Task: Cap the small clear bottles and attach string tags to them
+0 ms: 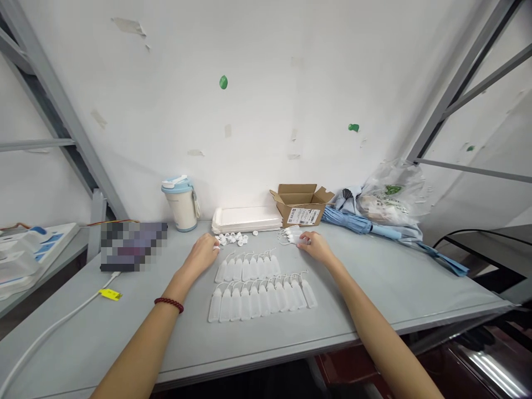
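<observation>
Left forearm (158,327), nearest the camera, wears a beaded bracelet (168,303) (dark red). Left hand (202,252): fingers bunched beside a pile of white caps (239,239); whether one is gripped cannot be determined. Translucent plastic bottles (255,303) lie in two rows on the grey table (191,343), nearer than the caps. Right hand (316,246): fingers narrowed at a bottle cluster (292,235) before the open cardboard box (301,214); hold likewise indeterminable.

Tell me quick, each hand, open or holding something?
Left hand: beside the white caps; grip can't be told.
Right hand: at the rearmost bottles; grip can't be told.
</observation>
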Action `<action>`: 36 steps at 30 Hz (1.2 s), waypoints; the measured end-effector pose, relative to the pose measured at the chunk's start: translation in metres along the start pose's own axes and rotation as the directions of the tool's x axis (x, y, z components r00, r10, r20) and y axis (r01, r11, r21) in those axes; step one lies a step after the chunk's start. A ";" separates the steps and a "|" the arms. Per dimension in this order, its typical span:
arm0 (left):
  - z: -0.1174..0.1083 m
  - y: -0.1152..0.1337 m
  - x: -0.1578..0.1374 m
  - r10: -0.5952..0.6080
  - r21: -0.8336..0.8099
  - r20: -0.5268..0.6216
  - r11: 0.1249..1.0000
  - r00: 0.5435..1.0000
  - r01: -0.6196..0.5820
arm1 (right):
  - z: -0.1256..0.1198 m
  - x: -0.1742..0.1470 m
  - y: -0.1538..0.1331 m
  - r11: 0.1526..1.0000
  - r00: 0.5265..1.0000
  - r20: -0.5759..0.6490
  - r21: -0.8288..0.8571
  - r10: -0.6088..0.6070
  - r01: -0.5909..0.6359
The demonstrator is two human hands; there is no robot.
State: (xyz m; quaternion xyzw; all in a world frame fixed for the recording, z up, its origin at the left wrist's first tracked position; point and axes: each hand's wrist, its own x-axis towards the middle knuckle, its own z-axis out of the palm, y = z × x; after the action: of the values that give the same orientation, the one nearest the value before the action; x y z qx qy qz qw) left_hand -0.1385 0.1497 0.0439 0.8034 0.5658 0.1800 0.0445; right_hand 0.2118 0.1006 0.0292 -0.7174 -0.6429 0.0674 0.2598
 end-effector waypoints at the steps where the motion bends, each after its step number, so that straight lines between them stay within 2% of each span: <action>1: 0.000 0.000 0.000 -0.003 0.004 0.003 1.000 1.000 0.003 | 0.002 0.000 -0.001 1.000 1.000 -0.013 -0.008 0.006 -0.006; 10: 0.003 0.002 0.000 0.059 0.030 0.045 0.998 0.997 -0.061 | 0.004 -0.002 -0.010 0.999 0.989 -0.140 0.012 0.046 -0.045; 13: 0.001 0.004 0.000 0.074 0.014 0.070 0.997 0.995 -0.075 | -0.005 -0.006 -0.020 0.996 0.983 -0.186 0.089 0.001 0.016; 15: -0.001 0.005 -0.001 0.061 0.008 0.087 0.998 0.994 -0.062 | -0.010 -0.012 -0.032 0.975 0.989 -0.129 0.200 -0.073 0.098; 17: -0.003 0.007 -0.002 0.054 0.004 0.099 0.998 0.994 -0.055 | -0.014 -0.020 -0.046 0.919 0.982 0.007 0.354 -0.187 0.172; 19: -0.005 0.009 -0.003 0.060 0.003 0.111 0.998 0.992 -0.061 | -0.015 -0.028 -0.060 0.871 0.940 0.160 0.447 -0.301 0.203; 22: -0.007 0.009 -0.004 0.062 0.013 0.129 0.998 0.990 -0.064 | -0.013 -0.035 -0.072 0.844 0.873 0.287 0.488 -0.394 0.221; 28: -0.005 0.009 -0.003 0.036 -0.006 0.122 0.999 0.992 -0.035 | -0.011 -0.038 -0.073 0.847 0.803 0.414 0.494 -0.428 0.197; 33: -0.008 0.014 -0.005 0.033 -0.038 0.081 0.999 0.996 -0.030 | -0.009 -0.039 -0.074 0.867 0.812 0.409 0.447 -0.417 0.220; 36: -0.012 0.021 -0.006 0.033 -0.128 0.053 0.991 0.998 -0.026 | -0.007 -0.040 -0.074 0.880 0.806 0.423 0.412 -0.414 0.236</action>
State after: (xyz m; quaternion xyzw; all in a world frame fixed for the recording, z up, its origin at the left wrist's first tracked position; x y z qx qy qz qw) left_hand -0.1252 0.1348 0.0590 0.8118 0.5398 0.1944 0.1085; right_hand 0.1428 0.0634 0.0591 -0.4967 -0.7809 0.3139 0.2122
